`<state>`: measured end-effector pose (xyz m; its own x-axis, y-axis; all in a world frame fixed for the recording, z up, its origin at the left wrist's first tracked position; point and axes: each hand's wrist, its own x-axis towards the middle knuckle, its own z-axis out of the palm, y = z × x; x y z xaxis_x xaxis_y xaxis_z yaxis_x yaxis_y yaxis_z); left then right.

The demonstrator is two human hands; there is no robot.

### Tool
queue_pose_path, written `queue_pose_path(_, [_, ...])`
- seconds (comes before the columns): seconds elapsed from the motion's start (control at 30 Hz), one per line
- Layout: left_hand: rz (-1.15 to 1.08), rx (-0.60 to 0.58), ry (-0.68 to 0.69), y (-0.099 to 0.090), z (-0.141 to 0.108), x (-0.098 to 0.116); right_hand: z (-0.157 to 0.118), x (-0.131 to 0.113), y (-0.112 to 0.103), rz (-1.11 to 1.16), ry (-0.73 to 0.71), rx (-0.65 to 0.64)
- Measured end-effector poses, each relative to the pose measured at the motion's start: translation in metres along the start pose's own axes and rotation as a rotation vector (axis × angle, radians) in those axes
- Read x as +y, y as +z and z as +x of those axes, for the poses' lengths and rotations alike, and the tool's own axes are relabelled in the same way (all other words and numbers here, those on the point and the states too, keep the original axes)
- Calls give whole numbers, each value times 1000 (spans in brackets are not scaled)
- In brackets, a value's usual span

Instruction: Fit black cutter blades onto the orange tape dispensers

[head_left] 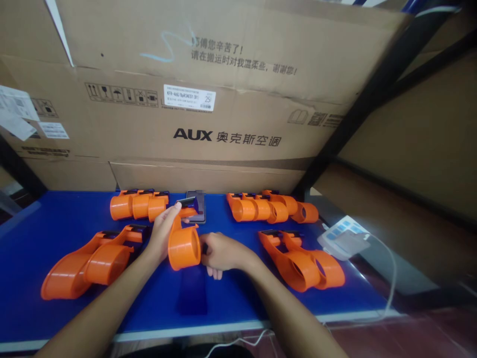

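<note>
In the middle of the view, my left hand is closed round the handle end of an orange tape dispenser. The dispenser's dark upper end sticks out past my thumb, and its round hub hangs down to the right. My right hand is close beside the hub, fingers curled in. A small dark bit shows by its thumb, but I cannot make out what it is. Similar orange dispensers lie around both hands: a row at the back left, a pair at the front left.
More orange dispensers lie at the back right and front right of the blue table. A dark flat device lies behind my hands. A white power strip-like box trails a cable. A large cardboard sheet stands behind.
</note>
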<state>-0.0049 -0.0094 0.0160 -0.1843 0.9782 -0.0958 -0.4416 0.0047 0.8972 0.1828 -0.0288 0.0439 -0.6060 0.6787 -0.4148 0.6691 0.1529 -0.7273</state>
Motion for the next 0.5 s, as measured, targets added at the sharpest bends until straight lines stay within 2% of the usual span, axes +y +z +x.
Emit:
queue_pose_path(0.33, [24, -48, 57, 3, -6, 1, -2, 1, -3, -31, -93, -14])
queue_pose_path(0.43, [93, -67, 88, 0, -3, 0, -2, 6, -10, -30, -82, 74])
queue_pose_path(0.5, [158, -72, 126, -2, -1, -2, -2, 9, -17, 7, -76, 212])
